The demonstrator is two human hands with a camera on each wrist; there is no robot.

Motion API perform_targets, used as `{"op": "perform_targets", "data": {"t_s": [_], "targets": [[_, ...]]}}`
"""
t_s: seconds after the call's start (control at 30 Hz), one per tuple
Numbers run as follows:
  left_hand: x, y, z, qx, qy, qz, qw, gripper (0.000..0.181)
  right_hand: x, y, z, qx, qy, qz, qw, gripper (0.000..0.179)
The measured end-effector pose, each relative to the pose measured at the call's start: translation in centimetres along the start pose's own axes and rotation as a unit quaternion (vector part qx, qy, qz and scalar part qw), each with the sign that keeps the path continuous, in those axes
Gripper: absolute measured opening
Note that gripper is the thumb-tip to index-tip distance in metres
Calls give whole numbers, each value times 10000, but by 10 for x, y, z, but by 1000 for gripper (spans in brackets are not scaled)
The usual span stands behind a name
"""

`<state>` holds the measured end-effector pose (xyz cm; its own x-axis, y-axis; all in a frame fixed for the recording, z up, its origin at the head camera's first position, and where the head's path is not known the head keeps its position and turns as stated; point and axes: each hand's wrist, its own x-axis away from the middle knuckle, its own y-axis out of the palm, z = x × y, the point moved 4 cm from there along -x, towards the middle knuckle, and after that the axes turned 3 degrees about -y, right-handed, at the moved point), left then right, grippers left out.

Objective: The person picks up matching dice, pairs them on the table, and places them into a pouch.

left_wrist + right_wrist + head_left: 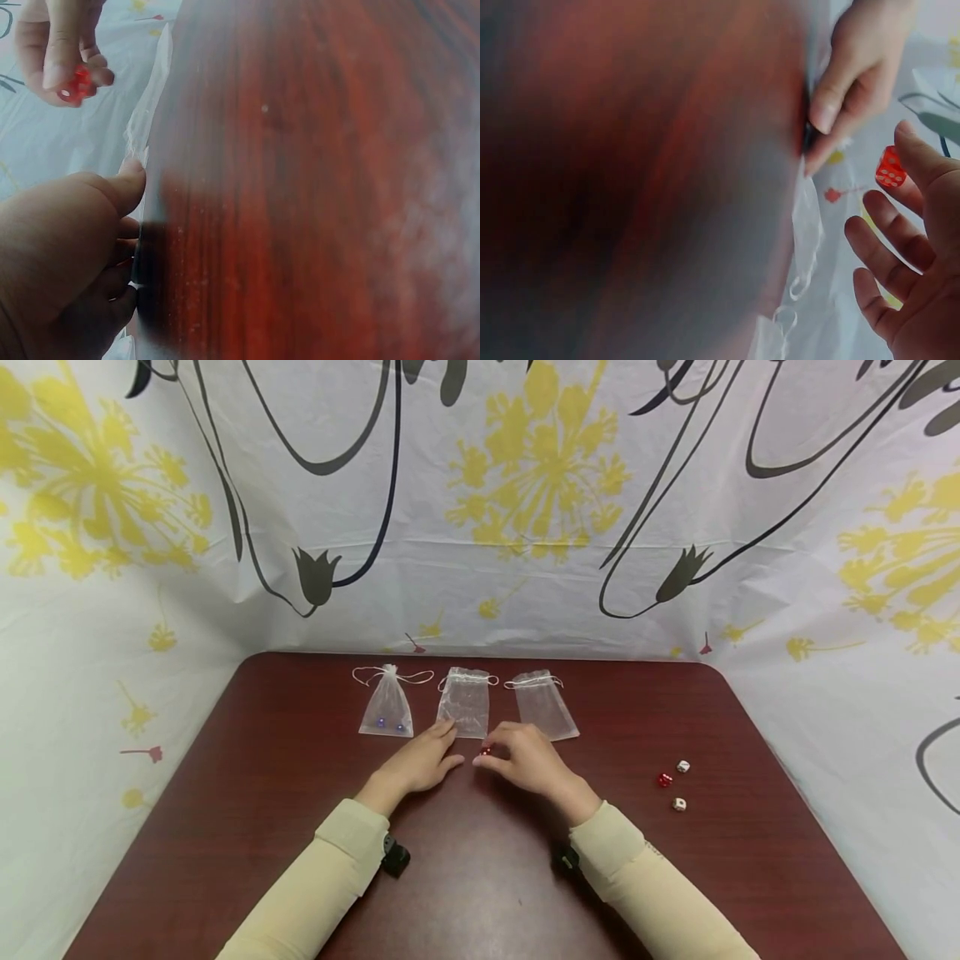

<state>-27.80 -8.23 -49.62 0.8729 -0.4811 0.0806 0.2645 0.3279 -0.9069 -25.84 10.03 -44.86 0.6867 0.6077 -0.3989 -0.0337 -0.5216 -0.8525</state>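
Between thumb and index finger my right hand (528,760) pinches a red die (890,166) with white pips, its other fingers spread apart. The die is held up off the table, near the lower edge of the middle sheer white drawstring pouch (465,697). My left hand (420,760) lies low at the table with fingers extended, its fingertips at that pouch's lower left corner. Left of it stands a drawn-up pouch (387,703) with two blue dice inside. Another flat pouch (543,706) lies just beyond my right hand.
On the right part of the dark red-brown table (225,827) lie a red die (665,780) and two white dice, one white die (679,804) nearer me. A patterned white cloth (420,602) hangs behind the far table edge and along both sides.
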Motion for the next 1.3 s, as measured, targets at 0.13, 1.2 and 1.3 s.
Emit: {"op": "perform_targets", "data": {"t_s": [0.13, 1.2, 1.3], "targets": [[0, 0, 2, -23, 147, 92, 9998, 55, -1, 12, -6, 142, -101, -270, 9995, 20], [0, 1, -1, 40, 178, 75, 9998, 57, 0, 19, -13, 246, 146, -636, 9976, 29], [0, 1, -2, 66, 159, 81, 9998, 57, -2, 8, -12, 296, 82, -321, 9990, 33]]}}
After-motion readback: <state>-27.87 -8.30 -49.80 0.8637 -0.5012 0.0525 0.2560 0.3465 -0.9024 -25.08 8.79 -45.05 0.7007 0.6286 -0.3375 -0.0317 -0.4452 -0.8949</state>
